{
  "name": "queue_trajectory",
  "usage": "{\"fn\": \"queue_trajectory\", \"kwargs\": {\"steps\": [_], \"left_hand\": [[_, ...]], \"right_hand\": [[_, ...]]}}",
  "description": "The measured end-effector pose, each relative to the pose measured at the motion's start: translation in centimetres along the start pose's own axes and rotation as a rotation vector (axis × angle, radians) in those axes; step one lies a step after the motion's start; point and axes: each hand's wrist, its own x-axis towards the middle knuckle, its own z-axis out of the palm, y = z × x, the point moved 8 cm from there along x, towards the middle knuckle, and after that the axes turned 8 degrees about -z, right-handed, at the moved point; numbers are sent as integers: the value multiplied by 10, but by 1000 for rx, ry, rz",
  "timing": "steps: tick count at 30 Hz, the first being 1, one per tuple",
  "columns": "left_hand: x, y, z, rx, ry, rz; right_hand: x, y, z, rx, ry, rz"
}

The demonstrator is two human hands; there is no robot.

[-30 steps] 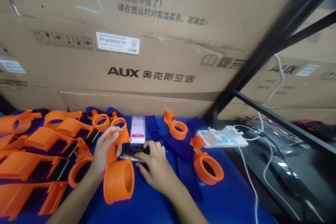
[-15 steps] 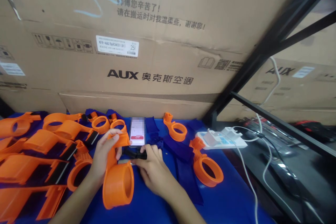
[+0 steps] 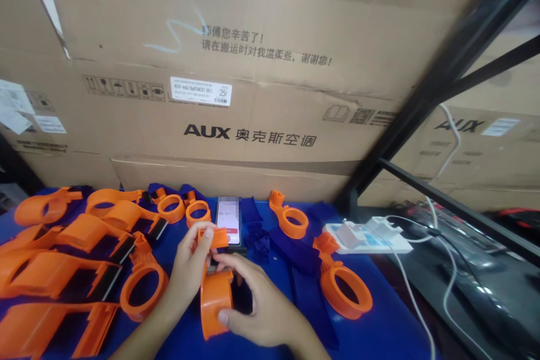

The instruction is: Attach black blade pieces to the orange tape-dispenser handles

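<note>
Between my hands is an orange plastic tape dispenser (image 3: 213, 306), its ring hanging downward. My left hand (image 3: 192, 253) is closed around the dispenser's upper end, thumb pressed on its flat head. On the ring lies the thumb of my right hand (image 3: 261, 304), while its fingers curl at the dispenser's neck. Part of the neck is hidden by those fingers, so any small piece there cannot be made out. Just beyond my hands lies a phone (image 3: 228, 220) with a lit screen showing a timer.
More orange dispensers (image 3: 90, 232) lie in rows on the left, several with black strips. Two others, a nearer dispenser (image 3: 346, 289) and a farther one (image 3: 289, 219), sit right beside dark blue pieces (image 3: 295, 250). A white power strip (image 3: 367, 236) with cables and a cardboard box (image 3: 253, 107) stand behind.
My right hand has moved from the black piece near the phone onto the dispenser's ring and neck. The dispenser has turned slightly in my left hand. The view has shifted.
</note>
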Motion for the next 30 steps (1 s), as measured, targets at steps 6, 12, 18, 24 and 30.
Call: {"fn": "queue_trajectory", "kwargs": {"steps": [6, 12, 18, 24, 30], "left_hand": [[-31, 11, -10, 339, 3, 132], [-85, 24, -65, 1217, 122, 502], [-99, 8, -115, 1606, 105, 642], [-104, 11, -128, 1644, 86, 630], [-112, 11, -133, 1592, 79, 674]], "right_hand": [[-1, -5, -12, 41, 93, -19], [1, -1, -8, 0, 156, 25], [13, -7, 24, 26, 95, 60], [20, -4, 63, 15, 75, 180], [46, -3, 88, -51, 77, 185]]}}
